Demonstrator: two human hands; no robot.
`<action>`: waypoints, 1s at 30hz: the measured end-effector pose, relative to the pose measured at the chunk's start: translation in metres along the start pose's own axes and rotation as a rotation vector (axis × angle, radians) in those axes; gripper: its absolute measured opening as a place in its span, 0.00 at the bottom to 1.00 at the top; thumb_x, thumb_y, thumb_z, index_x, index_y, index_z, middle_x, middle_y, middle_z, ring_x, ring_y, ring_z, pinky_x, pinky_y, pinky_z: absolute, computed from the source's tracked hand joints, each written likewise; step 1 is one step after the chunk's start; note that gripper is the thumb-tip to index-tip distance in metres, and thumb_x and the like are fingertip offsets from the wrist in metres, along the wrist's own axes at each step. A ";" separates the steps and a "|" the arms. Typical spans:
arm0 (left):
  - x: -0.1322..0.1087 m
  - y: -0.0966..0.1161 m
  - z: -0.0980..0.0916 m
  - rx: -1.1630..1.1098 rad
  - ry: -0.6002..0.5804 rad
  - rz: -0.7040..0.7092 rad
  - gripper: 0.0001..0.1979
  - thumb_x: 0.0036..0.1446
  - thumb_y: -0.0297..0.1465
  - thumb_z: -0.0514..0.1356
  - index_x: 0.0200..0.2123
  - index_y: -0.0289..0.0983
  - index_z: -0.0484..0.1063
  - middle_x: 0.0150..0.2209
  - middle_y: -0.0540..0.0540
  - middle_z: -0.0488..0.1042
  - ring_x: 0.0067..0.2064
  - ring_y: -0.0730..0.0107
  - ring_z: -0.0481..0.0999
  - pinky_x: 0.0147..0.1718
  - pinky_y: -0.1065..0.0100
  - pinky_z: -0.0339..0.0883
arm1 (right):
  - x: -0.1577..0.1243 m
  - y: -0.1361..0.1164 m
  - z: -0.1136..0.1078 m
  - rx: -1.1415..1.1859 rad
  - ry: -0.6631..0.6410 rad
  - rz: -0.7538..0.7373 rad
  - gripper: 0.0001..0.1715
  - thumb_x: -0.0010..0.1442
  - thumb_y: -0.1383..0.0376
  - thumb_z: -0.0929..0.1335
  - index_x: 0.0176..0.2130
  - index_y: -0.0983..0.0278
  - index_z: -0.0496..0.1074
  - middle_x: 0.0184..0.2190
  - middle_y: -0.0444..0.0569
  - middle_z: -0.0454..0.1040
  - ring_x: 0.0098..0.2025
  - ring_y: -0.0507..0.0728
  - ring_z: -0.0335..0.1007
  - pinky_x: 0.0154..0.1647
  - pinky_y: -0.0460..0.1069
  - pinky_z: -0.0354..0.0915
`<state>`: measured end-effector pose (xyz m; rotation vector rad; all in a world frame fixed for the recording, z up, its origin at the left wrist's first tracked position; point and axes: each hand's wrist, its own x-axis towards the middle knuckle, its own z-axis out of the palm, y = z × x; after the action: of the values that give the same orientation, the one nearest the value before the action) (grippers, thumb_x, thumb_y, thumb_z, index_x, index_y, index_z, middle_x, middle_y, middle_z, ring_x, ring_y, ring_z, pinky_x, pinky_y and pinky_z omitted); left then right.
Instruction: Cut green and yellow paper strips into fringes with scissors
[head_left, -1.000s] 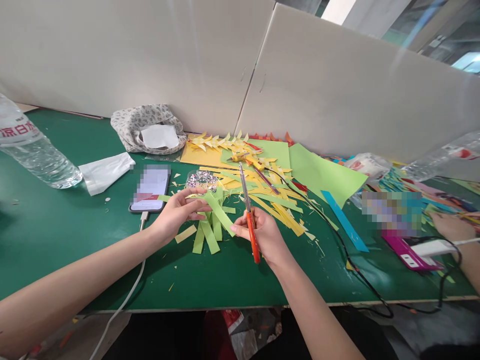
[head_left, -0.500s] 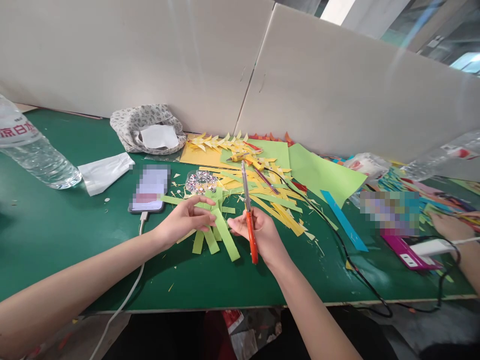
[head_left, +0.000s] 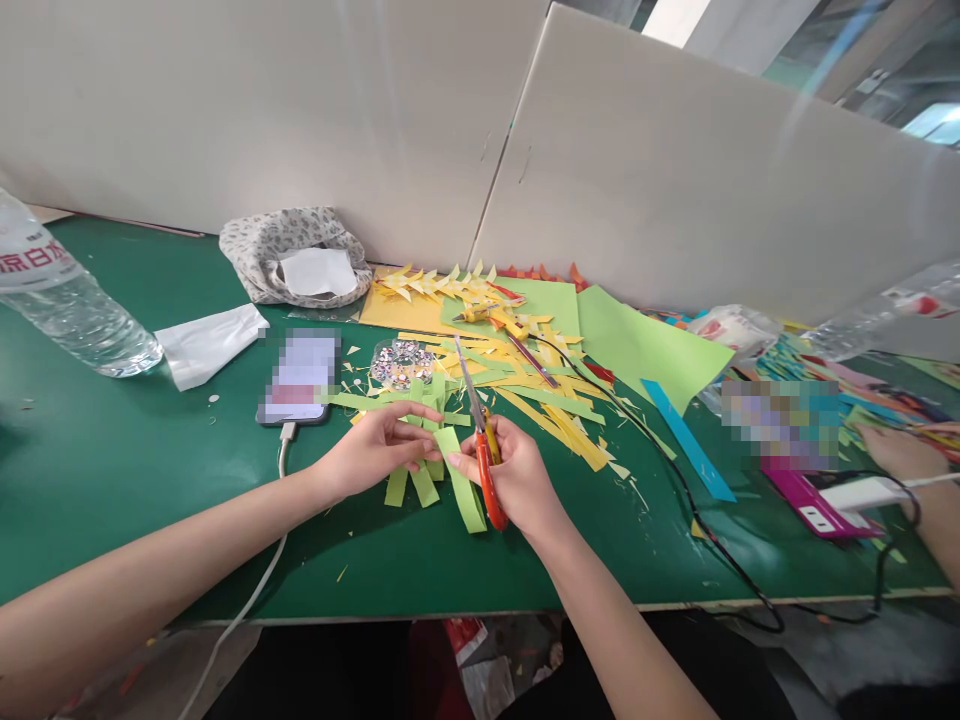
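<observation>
My right hand (head_left: 514, 468) is closed around orange-handled scissors (head_left: 487, 480), with their blades pointing up and away. Its thumb presses on a light green paper strip (head_left: 463, 490), which curves down toward the table. At the strip's upper end, the fingers of my left hand (head_left: 384, 447) come together and appear to pinch it; the exact contact is partly hidden. More green strips (head_left: 424, 485) lie crossed beneath the left fingers. A clear case of small shiny pieces (head_left: 403, 363) sits just beyond.
A phone (head_left: 300, 375) with a white cable lies left, near a water bottle (head_left: 75, 300) and a cloth pouch (head_left: 296, 255). Yellow strips (head_left: 555, 410), a yellow glue gun (head_left: 502, 322) and its black cord lie ahead. Another person's hand (head_left: 900, 455) is at far right.
The scissors have tilted left and come lower. My right thumb has moved left onto the green strip, whose upper end has shifted slightly right.
</observation>
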<state>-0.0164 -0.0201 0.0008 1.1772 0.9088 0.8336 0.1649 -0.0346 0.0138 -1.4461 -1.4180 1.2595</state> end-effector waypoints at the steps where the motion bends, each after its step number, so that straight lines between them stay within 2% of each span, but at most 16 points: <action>1: 0.000 0.001 -0.001 0.009 0.028 -0.001 0.14 0.49 0.31 0.61 0.41 0.37 0.67 0.34 0.43 0.77 0.39 0.62 0.77 0.30 0.69 0.67 | 0.000 0.000 -0.001 0.014 0.000 0.001 0.18 0.40 0.63 0.73 0.27 0.61 0.60 0.24 0.40 0.65 0.25 0.50 0.59 0.28 0.46 0.58; 4: 0.001 0.007 -0.004 0.039 0.127 0.001 0.13 0.51 0.33 0.60 0.41 0.37 0.66 0.36 0.42 0.77 0.37 0.64 0.77 0.29 0.69 0.67 | 0.000 0.000 -0.002 0.049 0.016 0.006 0.19 0.39 0.61 0.73 0.27 0.61 0.60 0.25 0.41 0.66 0.26 0.50 0.60 0.29 0.47 0.59; 7: 0.001 0.010 -0.005 0.059 0.176 -0.003 0.13 0.52 0.35 0.58 0.41 0.37 0.66 0.30 0.44 0.77 0.32 0.65 0.77 0.27 0.69 0.67 | 0.001 0.002 -0.002 0.073 0.059 0.007 0.20 0.38 0.61 0.74 0.28 0.62 0.60 0.25 0.41 0.67 0.26 0.51 0.61 0.29 0.47 0.60; 11: -0.001 0.007 -0.001 0.018 0.081 0.058 0.17 0.47 0.31 0.62 0.42 0.39 0.65 0.43 0.41 0.73 0.43 0.61 0.74 0.30 0.67 0.69 | 0.001 0.001 0.000 0.086 0.069 0.006 0.21 0.38 0.61 0.74 0.28 0.61 0.61 0.25 0.41 0.67 0.27 0.51 0.63 0.28 0.47 0.60; 12: -0.001 0.006 0.001 0.016 0.048 0.050 0.19 0.45 0.31 0.63 0.43 0.39 0.65 0.43 0.41 0.72 0.43 0.60 0.73 0.31 0.66 0.70 | 0.001 0.001 0.001 0.084 0.063 0.009 0.21 0.38 0.61 0.74 0.28 0.61 0.61 0.25 0.41 0.67 0.27 0.51 0.63 0.28 0.47 0.60; 16: -0.003 0.005 0.005 0.012 0.010 -0.022 0.21 0.43 0.31 0.65 0.43 0.38 0.66 0.31 0.46 0.74 0.34 0.67 0.74 0.30 0.67 0.69 | -0.001 -0.003 0.005 0.092 0.032 0.027 0.21 0.36 0.63 0.74 0.27 0.61 0.61 0.24 0.40 0.67 0.26 0.51 0.62 0.29 0.47 0.60; 18: -0.004 0.006 0.006 -0.006 0.016 -0.025 0.21 0.44 0.31 0.65 0.43 0.37 0.66 0.29 0.48 0.74 0.31 0.69 0.74 0.29 0.67 0.69 | -0.002 -0.004 0.006 0.107 0.020 0.037 0.21 0.36 0.64 0.74 0.28 0.61 0.61 0.24 0.39 0.67 0.26 0.50 0.62 0.29 0.47 0.60; 24: -0.003 0.007 0.004 -0.053 0.051 0.001 0.17 0.45 0.31 0.65 0.40 0.37 0.67 0.26 0.49 0.75 0.30 0.71 0.74 0.29 0.70 0.67 | -0.003 -0.004 0.007 0.118 0.006 0.041 0.20 0.37 0.67 0.73 0.28 0.61 0.60 0.24 0.39 0.66 0.25 0.49 0.61 0.28 0.46 0.59; 30: -0.002 0.006 0.001 -0.098 0.022 -0.011 0.16 0.45 0.27 0.64 0.39 0.37 0.65 0.26 0.48 0.77 0.32 0.69 0.76 0.31 0.70 0.67 | -0.002 -0.002 0.007 0.121 0.019 0.037 0.20 0.37 0.67 0.73 0.29 0.61 0.60 0.24 0.39 0.67 0.26 0.49 0.61 0.26 0.45 0.59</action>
<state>-0.0167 -0.0212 0.0067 1.0789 0.8825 0.8741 0.1577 -0.0375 0.0147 -1.4044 -1.2858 1.3273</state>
